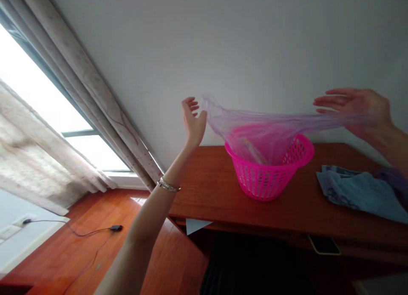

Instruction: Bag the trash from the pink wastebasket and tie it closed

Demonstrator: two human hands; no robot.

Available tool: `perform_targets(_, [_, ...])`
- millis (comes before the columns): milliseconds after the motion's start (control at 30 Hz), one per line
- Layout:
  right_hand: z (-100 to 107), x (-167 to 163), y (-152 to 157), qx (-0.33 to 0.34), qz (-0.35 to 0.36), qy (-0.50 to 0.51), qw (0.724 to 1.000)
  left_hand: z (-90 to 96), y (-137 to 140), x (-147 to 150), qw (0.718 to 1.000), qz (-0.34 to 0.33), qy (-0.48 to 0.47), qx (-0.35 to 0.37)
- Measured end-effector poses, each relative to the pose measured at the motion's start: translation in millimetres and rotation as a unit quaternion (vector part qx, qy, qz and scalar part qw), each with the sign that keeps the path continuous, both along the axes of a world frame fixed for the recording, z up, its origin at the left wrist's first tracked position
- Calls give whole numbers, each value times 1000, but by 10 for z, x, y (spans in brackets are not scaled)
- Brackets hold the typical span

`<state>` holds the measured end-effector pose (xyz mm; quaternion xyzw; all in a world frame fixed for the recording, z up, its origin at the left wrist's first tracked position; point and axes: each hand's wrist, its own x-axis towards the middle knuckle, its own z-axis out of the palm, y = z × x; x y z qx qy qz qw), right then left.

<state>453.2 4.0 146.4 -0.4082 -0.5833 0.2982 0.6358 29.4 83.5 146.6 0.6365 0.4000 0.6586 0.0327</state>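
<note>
Reddish-brown desk (204, 184) seen under everything. Translucent purple bag (270, 121) stretched at 12 o'clock, over the opening of the pink basket (264, 180), which is stood upright on the desk. Light-blue folded item (360, 193) laid at 3 o'clock from basket. Right hand (366, 106) held at 2 o'clock, fingers extended, bag drawn across it; whether gripped cannot be told. Left hand (194, 125) raised at 10 o'clock, loosely opened, thumb met by bag edge. Bracelet (168, 185) worn on left wrist.
</note>
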Motion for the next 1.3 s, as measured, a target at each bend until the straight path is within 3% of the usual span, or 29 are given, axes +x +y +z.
perform_targets(67, [199, -142, -127, 44, -32, -56, 997, 123, -178, 67, 980, 3, 180, 87])
perform_targets(133, [333, -319, -239, 90, -87, -176, 976, 217, -343, 200, 918, -32, 377, 118])
perform_targets(167, [363, -404, -273, 108, -112, -258, 954, 243, -399, 282, 882, -49, 454, 117])
perform_targets(233, [342, -535, -281, 124, -121, -437, 883, 250, -429, 448, 830, -67, 544, 99])
perform_targets(300, [246, -591, -213, 108, -86, -565, 813, 223, -368, 577, 810, -67, 577, 78])
perform_targets(367, [140, -568, -119, 71, -52, -620, 779, 201, -280, 636, 801, -67, 591, 66])
perform_targets(467, [74, -438, -56, 41, -19, -625, 779, 210, -267, 586, 802, -87, 585, 76])
perform_targets(567, [99, -280, -158, 67, -8, -602, 796, 199, -491, 433, 808, -126, 566, 106])
perform_targets(700, [-17, -136, -504, 143, -29, -581, 801, -8, -968, 199, 762, -215, 602, 100])
perform_targets(833, [-434, -115, -958, 238, -43, -608, 756, -373, -1340, -7, 717, -279, 636, 52])
perform_targets(933, [-800, -139, -1219, 244, -26, -633, 734, -646, -1472, -121, 669, -286, 686, 27])
perform_targets(1033, [-1075, -127, -1289, 241, -16, -643, 727, -892, -1471, -189, 645, -275, 712, 38])
perform_targets(1167, [-1244, 11, -1153, 287, -40, -652, 700, -1144, -1297, -244, 656, -216, 723, 40])
perform_targets(1300, [-1341, 267, -979, 243, -79, -644, 721, -1236, -1016, -343, 690, -167, 703, -37])
